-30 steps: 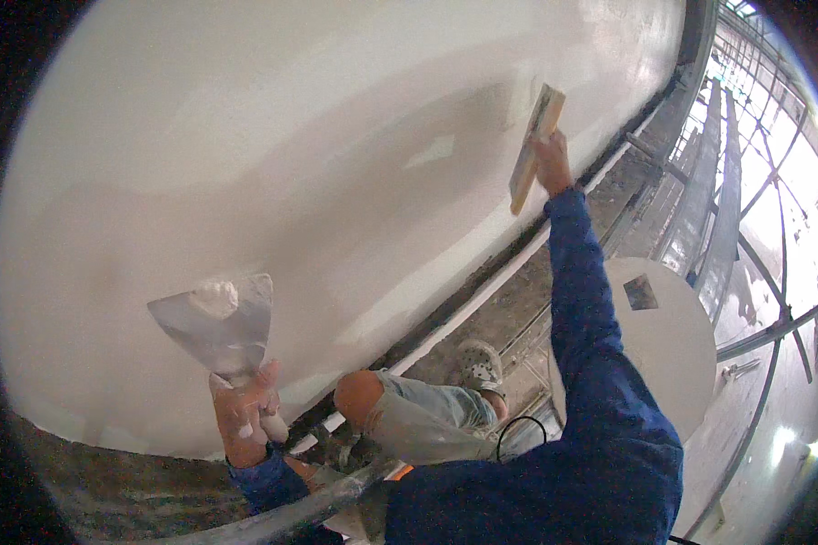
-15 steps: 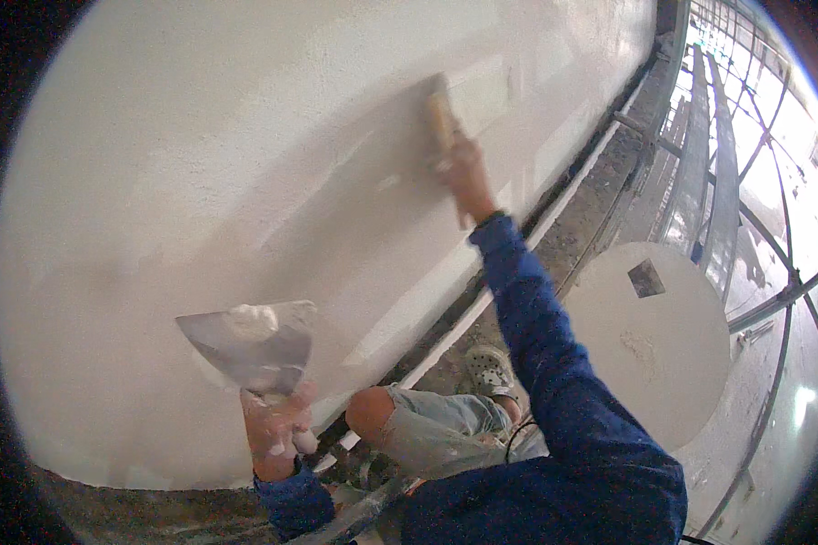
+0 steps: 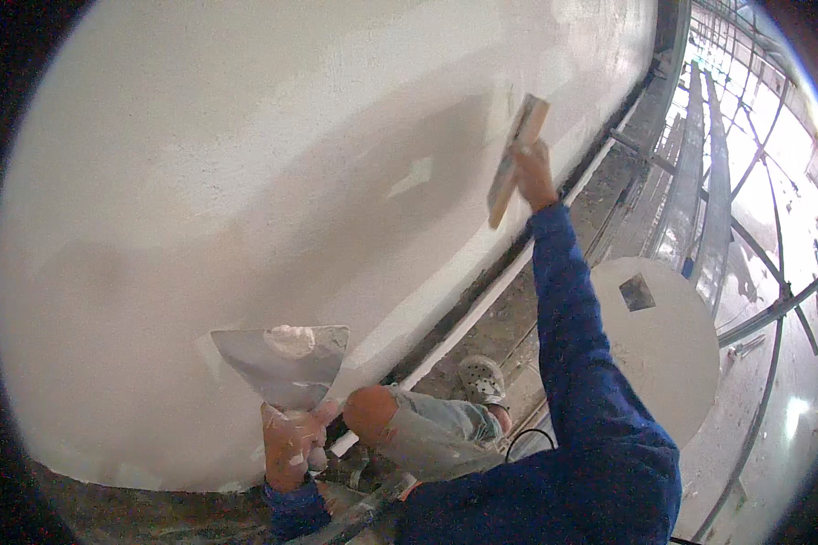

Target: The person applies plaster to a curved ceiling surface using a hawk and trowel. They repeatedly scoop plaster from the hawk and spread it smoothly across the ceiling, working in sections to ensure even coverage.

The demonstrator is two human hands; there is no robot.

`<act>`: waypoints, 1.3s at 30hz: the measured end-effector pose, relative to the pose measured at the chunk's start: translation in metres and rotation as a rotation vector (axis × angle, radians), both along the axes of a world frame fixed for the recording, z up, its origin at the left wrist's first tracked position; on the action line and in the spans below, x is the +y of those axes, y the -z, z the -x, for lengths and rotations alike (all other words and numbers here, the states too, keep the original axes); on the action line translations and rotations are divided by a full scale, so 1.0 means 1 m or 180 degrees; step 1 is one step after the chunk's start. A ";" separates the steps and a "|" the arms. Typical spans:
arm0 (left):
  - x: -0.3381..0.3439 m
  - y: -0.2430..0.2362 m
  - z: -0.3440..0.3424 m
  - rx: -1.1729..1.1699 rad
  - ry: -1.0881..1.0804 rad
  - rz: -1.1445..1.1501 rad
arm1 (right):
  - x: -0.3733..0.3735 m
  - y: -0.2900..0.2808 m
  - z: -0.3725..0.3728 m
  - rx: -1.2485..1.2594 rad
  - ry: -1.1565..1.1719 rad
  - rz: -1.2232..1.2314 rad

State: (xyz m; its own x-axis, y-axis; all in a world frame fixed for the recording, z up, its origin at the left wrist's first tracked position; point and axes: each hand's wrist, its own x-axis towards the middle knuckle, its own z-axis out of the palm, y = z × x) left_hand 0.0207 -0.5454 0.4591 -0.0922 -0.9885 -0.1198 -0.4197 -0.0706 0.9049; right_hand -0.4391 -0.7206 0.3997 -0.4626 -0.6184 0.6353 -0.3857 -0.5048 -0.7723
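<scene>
My right hand (image 3: 536,173), arm stretched out, grips a long plastering trowel (image 3: 518,154) with a pale wooden back. The blade is held against or very near the white wall (image 3: 154,182); which of the two I cannot tell. Low on the left, my left hand (image 3: 291,440) is closed round the handle of a wide putty knife (image 3: 286,363). A lump of white plaster (image 3: 291,341) sits along the upper edge of its metal blade. White smears cover the fingers of that hand.
A round pale board or lid (image 3: 663,354) with a dark square patch lies right of my arm. Beyond it run long planks (image 3: 700,182) and metal scaffold pipes (image 3: 773,309). My bent knee (image 3: 371,413) and a clog-shod foot (image 3: 482,377) are beside the wall's base.
My right hand has swept the trowel to the right along the wall, and the trowel's angle has turned. The left hand with the putty knife has shifted slightly right and down in view.
</scene>
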 end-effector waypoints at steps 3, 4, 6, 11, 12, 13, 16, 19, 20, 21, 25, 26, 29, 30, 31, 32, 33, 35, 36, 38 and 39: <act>-0.003 -0.033 0.041 0.0102 -0.0728 -0.0367 | -0.031 0.005 0.064 -0.0904 -0.0574 -0.0415; -0.001 -0.036 0.041 0.0032 -0.0841 -0.0333 | -0.034 -0.003 0.062 -0.0909 -0.0681 -0.0492; -0.003 -0.010 0.015 -0.0072 -0.0554 -0.0171 | -0.046 -0.008 0.050 -0.0702 -0.0750 -0.0469; -0.009 -0.012 0.024 0.0548 -0.0750 -0.0274 | -0.045 0.007 -0.006 0.0379 -0.0147 0.0222; -0.009 -0.020 0.033 0.0628 -0.0710 -0.0282 | -0.043 0.012 -0.023 0.0946 0.0215 0.0365; -0.006 -0.028 0.043 0.0742 -0.0633 -0.0260 | -0.039 0.018 -0.040 0.1444 0.0490 0.0251; 0.004 -0.038 0.053 0.0754 -0.0539 -0.0178 | -0.018 0.010 -0.122 0.1902 0.0598 0.0534; 0.002 -0.029 0.044 0.0421 -0.0384 -0.0241 | 0.017 -0.004 -0.162 0.1811 -0.0073 0.0477; 0.002 -0.030 0.045 0.0411 -0.0314 -0.0358 | 0.029 -0.007 -0.168 0.1719 -0.0355 0.0452; -0.001 -0.034 0.043 0.0379 -0.0217 -0.0443 | 0.032 -0.011 -0.172 0.1608 -0.0602 0.0452; 0.012 -0.025 0.025 0.0382 -0.0277 0.0318 | 0.028 -0.017 -0.133 0.0992 -0.0386 0.0075; 0.011 -0.020 0.020 0.0101 -0.0197 0.0579 | 0.014 -0.017 -0.093 0.1092 -0.0066 0.0383; 0.001 -0.004 0.014 0.0195 -0.0118 0.0346 | -0.025 -0.010 0.012 0.0378 0.0514 -0.0199; -0.002 0.000 0.012 0.0348 -0.0156 0.0106 | -0.036 -0.008 0.031 0.0414 0.0475 -0.0346; -0.002 -0.004 0.015 0.0401 -0.0332 -0.0012 | -0.042 -0.008 0.034 0.0138 0.0217 -0.0458; 0.001 -0.013 0.022 0.0461 -0.0502 -0.0129 | -0.049 -0.009 0.037 -0.0130 -0.0035 -0.0569; 0.000 -0.017 0.029 0.0541 -0.0627 -0.0259 | -0.059 -0.005 0.044 0.0017 0.0044 -0.0455; -0.007 -0.016 0.038 0.0381 -0.0532 0.0049 | -0.082 0.012 0.052 0.0288 0.0207 -0.0230; -0.010 -0.015 0.040 0.0352 -0.0467 0.0119 | -0.085 0.022 0.032 0.1004 0.1238 -0.0324; -0.014 -0.012 0.036 0.0409 -0.0298 0.0167 | -0.076 0.027 -0.017 0.0935 0.1114 -0.0654; -0.015 -0.011 0.040 0.0417 -0.0265 0.0072 | -0.079 0.044 -0.042 0.1210 0.1272 -0.0443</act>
